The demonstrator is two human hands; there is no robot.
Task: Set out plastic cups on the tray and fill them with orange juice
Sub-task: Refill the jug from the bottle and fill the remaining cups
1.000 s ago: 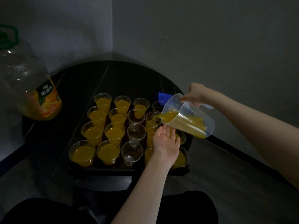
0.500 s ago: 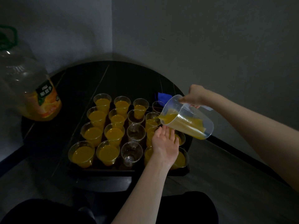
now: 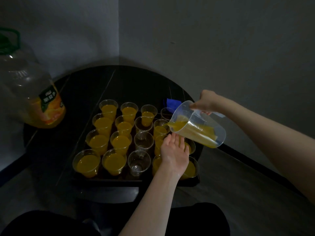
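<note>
The clear jug of orange juice tilts spout-down over a cup on the dark tray — gripped at its handle by the right hand. The left hand, fingers straight, rests over cups just below the jug. A big juice bottle stands well left of the tray.

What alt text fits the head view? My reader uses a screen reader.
A person's right hand tips a clear jug of orange juice over plastic cups on a dark tray, the left hand open beside them. Most cups are full; three in the middle column are empty. A large juice bottle stands at left.
</note>
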